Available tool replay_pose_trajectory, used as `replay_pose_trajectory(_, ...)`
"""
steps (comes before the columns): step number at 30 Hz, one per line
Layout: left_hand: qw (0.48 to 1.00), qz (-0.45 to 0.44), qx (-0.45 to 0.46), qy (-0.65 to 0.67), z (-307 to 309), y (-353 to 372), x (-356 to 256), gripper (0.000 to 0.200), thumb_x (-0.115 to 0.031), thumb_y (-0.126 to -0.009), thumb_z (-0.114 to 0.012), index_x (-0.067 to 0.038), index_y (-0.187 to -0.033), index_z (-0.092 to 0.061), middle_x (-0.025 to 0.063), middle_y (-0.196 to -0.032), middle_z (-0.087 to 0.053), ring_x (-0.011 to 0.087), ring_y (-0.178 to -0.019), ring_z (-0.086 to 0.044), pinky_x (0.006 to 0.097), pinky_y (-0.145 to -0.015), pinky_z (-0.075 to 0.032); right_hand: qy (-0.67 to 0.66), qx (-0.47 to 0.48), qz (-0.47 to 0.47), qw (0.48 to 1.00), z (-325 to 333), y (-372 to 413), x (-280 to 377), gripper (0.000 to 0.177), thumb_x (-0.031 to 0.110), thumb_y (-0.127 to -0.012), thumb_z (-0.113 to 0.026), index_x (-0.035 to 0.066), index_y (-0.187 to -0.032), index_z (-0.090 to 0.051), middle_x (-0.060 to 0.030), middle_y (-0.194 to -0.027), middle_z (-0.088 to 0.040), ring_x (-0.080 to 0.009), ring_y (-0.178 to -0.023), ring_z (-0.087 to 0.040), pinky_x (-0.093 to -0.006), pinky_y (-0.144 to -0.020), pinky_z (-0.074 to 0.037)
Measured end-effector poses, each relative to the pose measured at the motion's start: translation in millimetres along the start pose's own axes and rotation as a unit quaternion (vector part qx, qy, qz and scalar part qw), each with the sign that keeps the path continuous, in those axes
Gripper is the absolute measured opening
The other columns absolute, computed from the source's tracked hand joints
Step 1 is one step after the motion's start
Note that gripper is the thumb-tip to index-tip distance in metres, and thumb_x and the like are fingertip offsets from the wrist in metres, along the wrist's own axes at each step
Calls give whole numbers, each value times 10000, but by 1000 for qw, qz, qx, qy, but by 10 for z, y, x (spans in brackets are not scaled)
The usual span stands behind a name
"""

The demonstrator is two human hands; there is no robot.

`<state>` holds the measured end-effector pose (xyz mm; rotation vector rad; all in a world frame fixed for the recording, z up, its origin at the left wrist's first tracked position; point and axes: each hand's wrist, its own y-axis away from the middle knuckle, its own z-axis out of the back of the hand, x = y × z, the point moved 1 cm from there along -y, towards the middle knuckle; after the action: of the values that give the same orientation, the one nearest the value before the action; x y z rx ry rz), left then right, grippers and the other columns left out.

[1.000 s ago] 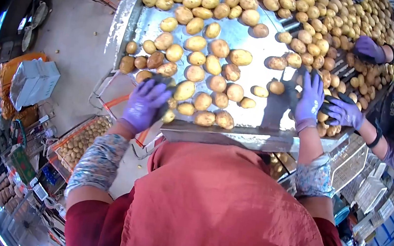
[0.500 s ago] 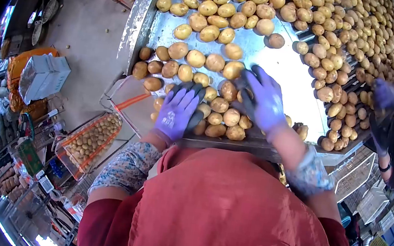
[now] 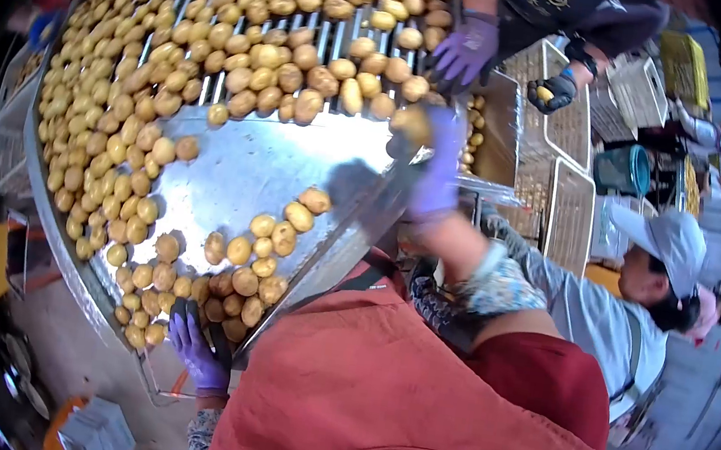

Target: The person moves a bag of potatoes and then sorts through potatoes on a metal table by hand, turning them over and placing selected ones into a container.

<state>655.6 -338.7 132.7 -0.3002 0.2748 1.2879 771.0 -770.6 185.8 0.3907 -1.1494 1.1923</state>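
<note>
My left hand [image 3: 196,351], in a purple glove with dark fingertips, lies against the potatoes [image 3: 227,305] clustered at the near corner of the metal table [image 3: 250,165]. Its fingers are apart, and I see nothing gripped in them. My right hand [image 3: 438,167], gloved alike and smeared by motion, is over the table's right edge. A blurred potato [image 3: 412,124] shows at its fingers, which appear closed on it. Between my hands a short line of potatoes [image 3: 283,238] runs along the near edge.
Many potatoes [image 3: 119,120] cover the rollers [image 3: 322,33] and the table's left side. Opposite, a co-worker's purple-gloved hand [image 3: 467,50] is close to my right hand; their dark-gloved hand [image 3: 551,93] holds a potato. Crates [image 3: 569,216] and a person in a cap [image 3: 663,242] are at right.
My view has swung to the right. My right hand has moved away from my left, out to the table's right edge, with a potato at its fingers. My left hand stays by the near potatoes.
</note>
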Motion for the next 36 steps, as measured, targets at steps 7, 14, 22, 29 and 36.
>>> replay_pose_trajectory(7,987,-153,34,27,-478,-865,-696,572,-309,-882,-623,-84,-1389,-481,199,-1428,-442,439,-1315,-396,547,-1086,-317,325,-250,-73,909,1810,22,-1315,676,293,-891,-674,-59,-1400,-402,-275,-1369,-502,-402,-1290,-472,-419,-1083,-364)
replay_pose_trajectory(14,993,-21,99,-54,-45,79,-39,482,-319,-884,-599,-121,-1318,-536,151,-1334,-517,384,-1244,-471,523,-1085,-332,413,207,206,862,-111,147,-564,456,166,-875,-629,76,-1316,-554,-252,-1337,-508,-432,-1205,-499,-463,-1029,-409)
replay_pose_trajectory(22,991,8,109,71,-271,-8,-586,499,-206,-863,-555,-186,-1360,-521,77,-1445,-465,326,-1353,-401,530,-1104,-281,20,602,87,794,-1438,912,376,594,211,-769,-753,11,-1291,-551,-279,-1299,-517,-433,-1136,-552,-471,-1008,-435)
replay_pose_trajectory(29,996,6,86,31,146,482,194,438,-218,-843,-611,-156,-1275,-581,66,-1359,-528,332,-1278,-465,523,-1034,-378,412,253,326,812,-2218,-1316,-66,614,480,-898,-584,60,-1340,-512,-198,-1338,-523,-414,-1256,-464,-476,-1062,-372)
replay_pose_trajectory(36,929,317,-160,-100,-35,-867,1143,547,-262,-914,-531,-38,-1403,-429,189,-1406,-466,454,-1284,-420,588,-1067,-296,321,496,252,767,-2306,-18,89,588,299,-863,-609,44,-1370,-457,-217,-1353,-479,-421,-1228,-476,-499,-975,-405)
